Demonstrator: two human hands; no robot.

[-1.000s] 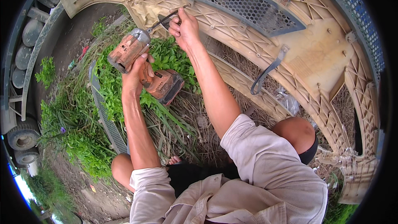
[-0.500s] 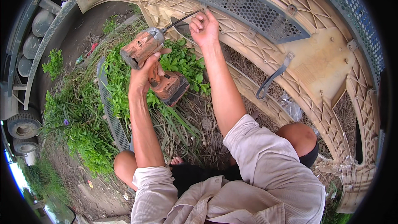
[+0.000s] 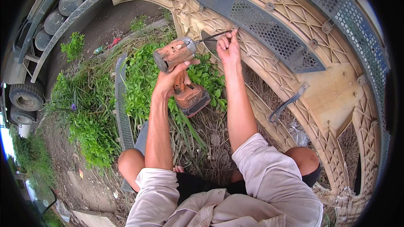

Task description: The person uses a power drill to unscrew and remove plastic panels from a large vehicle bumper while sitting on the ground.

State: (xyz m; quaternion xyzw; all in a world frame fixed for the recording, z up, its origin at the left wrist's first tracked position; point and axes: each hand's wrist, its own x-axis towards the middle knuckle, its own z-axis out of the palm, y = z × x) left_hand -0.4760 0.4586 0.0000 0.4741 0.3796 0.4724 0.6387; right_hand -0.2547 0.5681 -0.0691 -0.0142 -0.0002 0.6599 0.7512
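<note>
My left hand (image 3: pixel 169 77) is wrapped around the handle of a worn orange cordless impact driver (image 3: pixel 179 52), its battery hanging low toward the right. From its nose a long dark driver bit (image 3: pixel 212 36) points up and right to a large tan ribbed plastic panel (image 3: pixel 332 96). At the far end of the bit, my right hand (image 3: pixel 229 49) is closed, thumb and index finger pinched at the tip. Whether a small fastener sits between those fingertips is too small to tell. A dark grey perforated mesh insert (image 3: pixel 269 27) lies on the panel just beyond the right hand.
A dark strap (image 3: pixel 288 101) sticks up from the panel. Green plants (image 3: pixel 141 73) and a narrow mesh strip (image 3: pixel 123 105) lie to the left, with dry grass below the driver. A truck with wheels (image 3: pixel 26 96) stands at the far left. My bent knees flank the work.
The view has shifted, so everything sits lower and further right. Both hands keep their hold, with the driver and its bit at much the same place on the panel.
</note>
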